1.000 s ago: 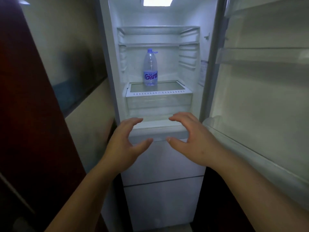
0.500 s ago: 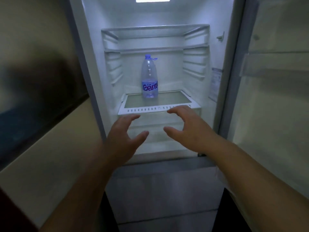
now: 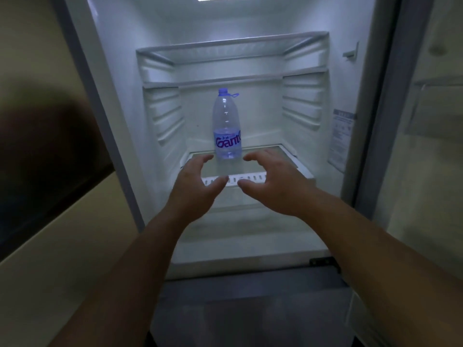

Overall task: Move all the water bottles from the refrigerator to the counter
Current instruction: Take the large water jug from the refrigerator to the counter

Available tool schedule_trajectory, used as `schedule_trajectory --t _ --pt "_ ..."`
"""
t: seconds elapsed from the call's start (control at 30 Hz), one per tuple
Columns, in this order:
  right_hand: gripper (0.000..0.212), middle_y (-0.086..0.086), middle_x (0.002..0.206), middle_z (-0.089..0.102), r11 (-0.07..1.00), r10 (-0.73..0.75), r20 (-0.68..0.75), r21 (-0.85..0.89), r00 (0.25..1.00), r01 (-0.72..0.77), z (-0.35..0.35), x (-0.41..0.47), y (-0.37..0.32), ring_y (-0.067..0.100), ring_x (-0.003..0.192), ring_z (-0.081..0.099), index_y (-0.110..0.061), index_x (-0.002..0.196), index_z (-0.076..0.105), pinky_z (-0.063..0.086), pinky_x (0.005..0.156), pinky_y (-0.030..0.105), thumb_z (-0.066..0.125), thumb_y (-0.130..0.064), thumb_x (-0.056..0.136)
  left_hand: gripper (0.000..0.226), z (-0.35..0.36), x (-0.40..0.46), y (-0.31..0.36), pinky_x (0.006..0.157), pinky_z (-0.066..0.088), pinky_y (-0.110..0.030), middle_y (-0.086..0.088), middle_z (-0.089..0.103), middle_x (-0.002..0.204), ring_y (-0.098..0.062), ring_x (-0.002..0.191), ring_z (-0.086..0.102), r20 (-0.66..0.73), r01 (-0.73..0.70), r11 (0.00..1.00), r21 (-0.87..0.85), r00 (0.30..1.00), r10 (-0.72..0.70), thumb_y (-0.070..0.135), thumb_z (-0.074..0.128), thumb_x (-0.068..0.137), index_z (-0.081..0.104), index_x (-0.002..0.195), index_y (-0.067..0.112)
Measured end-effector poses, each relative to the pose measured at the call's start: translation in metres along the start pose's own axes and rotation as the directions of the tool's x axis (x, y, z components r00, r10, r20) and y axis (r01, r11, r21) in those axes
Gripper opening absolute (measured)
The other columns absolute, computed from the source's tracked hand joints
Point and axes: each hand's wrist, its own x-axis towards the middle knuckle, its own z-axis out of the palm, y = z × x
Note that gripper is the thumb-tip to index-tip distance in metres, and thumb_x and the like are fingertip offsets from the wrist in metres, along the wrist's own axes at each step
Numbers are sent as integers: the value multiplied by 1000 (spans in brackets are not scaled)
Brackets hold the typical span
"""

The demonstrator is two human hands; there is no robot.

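- Compared with the earlier frames, both hands have travelled forward into the refrigerator (image 3: 360, 101), and the view has come closer, so the bottle now looks larger and sits just beyond the fingertips.
- At the far left there is a beige wall (image 3: 50, 246) with a dark panel; it plays no part here.
- The left hand (image 3: 198, 186) is spread, fingers bent a little and thumb pointing inward, holding nothing. I judge it is shaped like this to take the left side of the bottle.
- The water bottle (image 3: 227, 126) stands upright on the glass shelf (image 3: 270, 166), near the middle and toward the back, touching neither hand. It is clear plastic with a blue cap, a small blue loop at the neck and a blue label with purple letters. No other bottle is visible in the compartment.
- The right hand (image 3: 273, 181) mirrors the left one, also spread and empty, with a gap between the two thumbs. The two hands together probably mean a grasp from both sides.
- At the right, the open door (image 3: 426, 171) leaves the way free.
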Motion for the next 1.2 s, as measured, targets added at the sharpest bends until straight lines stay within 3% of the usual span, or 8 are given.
schedule_trajectory --t 0.23,0.47,0.57,0.63,0.73,0.9,1.03,1.2 --pt "58 -6 133 48 998 49 -17 -44 999 -49 9 32 19 8 118 45 -24 133 49 37 97 25 68 -41 81 59 42 79 -21 90 34 -25 -7 51 135 -21 121 50 19 104 994 -17 994 -104 29 69 84 50 138 15" --pt "55 -8 131 49 991 91 -60 -90 994 -96 18 64 29 6 119 45 -25 130 51 36 100 24 68 -41 81 66 82 152 -45 84 44 -29 -10 56 123 -26 106 57 -8 352 895 -274 930 -369 30 73 72 50 130 8" --pt "54 -8 128 50 988 76 -91 -126 993 -87 22 73 32 7 119 46 -26 128 53 36 100 25 68 -42 79 77 102 178 -66 90 52 -44 -19 60 115 -38 102 60 -24 366 886 -284 921 -388 45 62 51 55 118 8" --pt "54 -9 128 49 988 62 -108 -136 992 -76 23 76 33 7 119 46 -26 127 53 37 100 25 68 -44 78 74 115 194 -77 92 51 -46 -20 57 116 -39 104 58 12 397 889 -229 914 -405 41 65 56 53 122 9" --pt "53 -13 129 47 986 70 -110 -146 991 -86 26 80 34 2 118 45 -27 127 53 35 99 20 70 -40 79 85 129 210 -84 98 47 -44 -19 52 128 -39 119 52 16 392 910 -135 919 -394 43 73 65 43 138 13" --pt "52 -15 125 46 978 73 -137 -183 988 -98 25 86 43 -1 114 45 -27 126 54 34 96 16 68 -40 78 103 153 232 -92 109 30 -45 -17 26 153 -36 139 28 -95 301 951 71 951 -294 47 74 74 16 154 18" --pt "51 -25 127 40 974 117 -112 -184 987 -136 25 88 46 -4 117 43 -33 129 50 39 94 21 64 -45 81 118 166 254 -97 112 27 -49 -15 8 161 -34 146 15 -97 357 934 18 930 -353 54 76 73 -3 155 25" --pt "53 -28 131 36 962 168 -70 -205 983 -179 29 90 53 -3 114 42 -38 131 44 42 89 21 60 -50 82 128 177 264 -108 109 30 -52 -16 5 161 -34 147 14 -161 391 918 -63 904 -396 57 81 67 -10 154 31"
